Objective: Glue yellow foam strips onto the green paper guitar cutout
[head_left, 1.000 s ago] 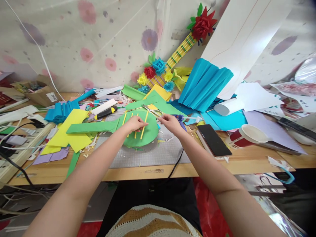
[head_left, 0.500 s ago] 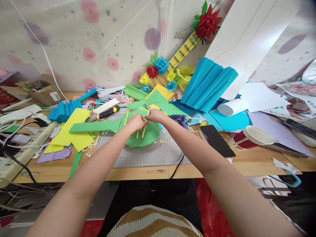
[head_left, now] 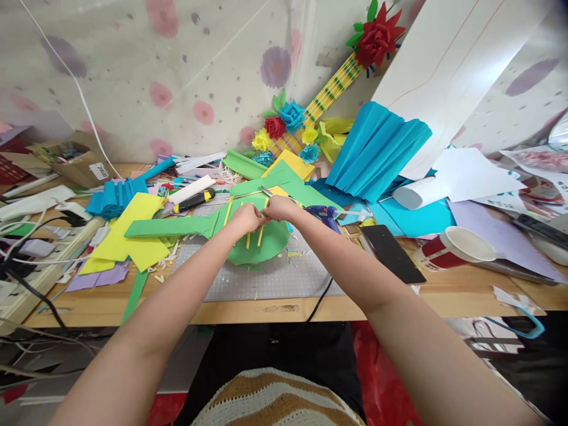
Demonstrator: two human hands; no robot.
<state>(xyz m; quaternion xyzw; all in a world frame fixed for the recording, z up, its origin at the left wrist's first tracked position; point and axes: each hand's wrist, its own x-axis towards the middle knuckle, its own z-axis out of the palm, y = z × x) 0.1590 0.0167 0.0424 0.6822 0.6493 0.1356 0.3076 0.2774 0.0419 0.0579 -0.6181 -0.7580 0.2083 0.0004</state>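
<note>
A green paper guitar shape (head_left: 275, 235) lies flat on a grey cutting mat (head_left: 213, 289), its long neck pointing left. Several thin yellow strips (head_left: 260, 236) run across its round body. My left hand (head_left: 247, 218) and my right hand (head_left: 278, 208) meet over the body, fingers pinched together at the upper part of one yellow strip. The fingertips hide most of what they pinch. A pointed grey metal tip (head_left: 267, 191) shows just behind my right hand; whether it touches the hand I cannot tell.
A blue glue gun (head_left: 326, 216), black phone (head_left: 393, 253) and paper cup (head_left: 457, 247) are on the right. A black-yellow cutter knife (head_left: 194, 201) and yellow paper (head_left: 128, 228) lie left. Behind stands a flowered yellow guitar (head_left: 332, 89) beside blue crepe paper (head_left: 377, 151).
Both hands keep almost the same pinch over the green guitar shape. The view has shifted very slightly; nothing else has visibly moved.
</note>
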